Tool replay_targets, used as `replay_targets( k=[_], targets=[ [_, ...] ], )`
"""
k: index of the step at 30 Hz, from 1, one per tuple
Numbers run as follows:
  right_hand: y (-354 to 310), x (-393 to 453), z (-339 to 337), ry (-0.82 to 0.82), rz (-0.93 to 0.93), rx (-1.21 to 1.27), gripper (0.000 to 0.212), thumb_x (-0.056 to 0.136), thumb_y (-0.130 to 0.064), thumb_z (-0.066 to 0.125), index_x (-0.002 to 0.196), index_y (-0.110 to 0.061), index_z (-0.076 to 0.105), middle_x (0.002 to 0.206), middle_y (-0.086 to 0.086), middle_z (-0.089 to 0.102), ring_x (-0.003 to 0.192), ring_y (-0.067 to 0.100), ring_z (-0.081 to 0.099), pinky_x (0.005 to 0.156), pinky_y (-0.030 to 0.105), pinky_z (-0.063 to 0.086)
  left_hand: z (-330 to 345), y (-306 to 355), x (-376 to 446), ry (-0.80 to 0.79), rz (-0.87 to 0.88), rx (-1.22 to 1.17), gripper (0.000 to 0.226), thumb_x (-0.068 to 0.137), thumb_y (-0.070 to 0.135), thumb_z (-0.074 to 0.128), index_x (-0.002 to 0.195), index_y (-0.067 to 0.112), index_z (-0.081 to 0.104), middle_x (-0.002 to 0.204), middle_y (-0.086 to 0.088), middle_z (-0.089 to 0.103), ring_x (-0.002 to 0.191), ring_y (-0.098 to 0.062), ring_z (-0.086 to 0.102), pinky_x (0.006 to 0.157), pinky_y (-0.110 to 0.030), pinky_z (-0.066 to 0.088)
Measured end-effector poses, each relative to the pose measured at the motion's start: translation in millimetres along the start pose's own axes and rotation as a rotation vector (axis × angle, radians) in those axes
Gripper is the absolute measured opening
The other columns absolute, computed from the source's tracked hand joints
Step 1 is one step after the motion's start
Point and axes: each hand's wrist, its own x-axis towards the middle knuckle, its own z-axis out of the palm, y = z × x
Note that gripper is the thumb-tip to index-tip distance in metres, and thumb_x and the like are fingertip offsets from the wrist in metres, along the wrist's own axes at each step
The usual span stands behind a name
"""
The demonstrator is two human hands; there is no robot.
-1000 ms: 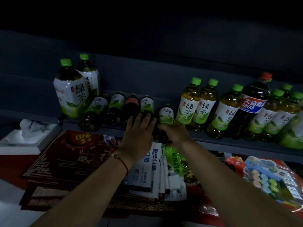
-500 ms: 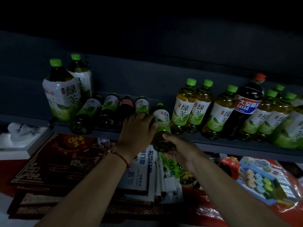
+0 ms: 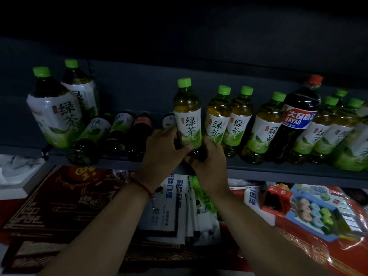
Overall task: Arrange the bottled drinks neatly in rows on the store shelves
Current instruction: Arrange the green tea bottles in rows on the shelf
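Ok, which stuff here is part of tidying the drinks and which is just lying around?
Job: green tea bottle held upright by left hand and right hand; toppled bottles; shelf.
Lying about: red mat; leaflets; toy pack.

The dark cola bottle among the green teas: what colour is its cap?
Red. The cola bottle's cap shows best in the head view, above its blue-and-red label.
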Motion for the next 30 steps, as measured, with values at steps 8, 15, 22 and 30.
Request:
replay_targets(
  k=[8,15,22,30],
  targets=[
    [-3,-2,20,0.0,0.03,0.011,0.053,0.092,-0.009,0.057,0.143,-0.02,0.045,0.134,0.0,0.056,0.125,0.012,0.052,0.107,0.03,0.044,22,1,3,0.09,0.029,0.292,0.053,0.082,0.047,0.068,0.125,0.02,0.057,0.111,-0.005,0.066,0.107,-0.031,0.051,0.083,-0.04,0.035],
    [-5,-7,13,-0.121,0.026,0.134,0.066,0.094,-0.004,0.055,0.152,-0.027,0.033,0.144,-0.015,0.046,0.13,-0.007,0.042,0.103,0.004,0.033,31,1,9,0.088,0.015,0.432,0.069,0.087,0.05,0.061,0.143,0.013,0.046,0.125,-0.012,0.063,0.119,-0.034,0.05,0.087,-0.041,0.034],
    [3,-4,-2,-0.255,-0.026,-0.078,0.071,0.088,-0.007,0.062,0.151,-0.026,0.033,0.146,-0.004,0.046,0.135,0.009,0.042,0.112,0.028,0.037,13,2,2,0.031,0.07,0.405,0.058,0.093,0.045,0.056,0.141,0.013,0.049,0.13,-0.014,0.06,0.118,-0.036,0.052,0.092,-0.046,0.044],
    [-34,-20,10,-0.534,-0.24,-0.688,0.084,0.094,-0.023,0.06,0.158,-0.016,0.006,0.165,0.01,0.002,0.15,0.032,0.01,0.121,0.038,0.014,-42,-31,-51,-0.079,0.111,0.604,0.057,0.095,0.039,0.043,0.146,0.013,0.045,0.148,-0.018,0.043,0.134,-0.04,0.042,0.107,-0.053,0.036]
  ],
)
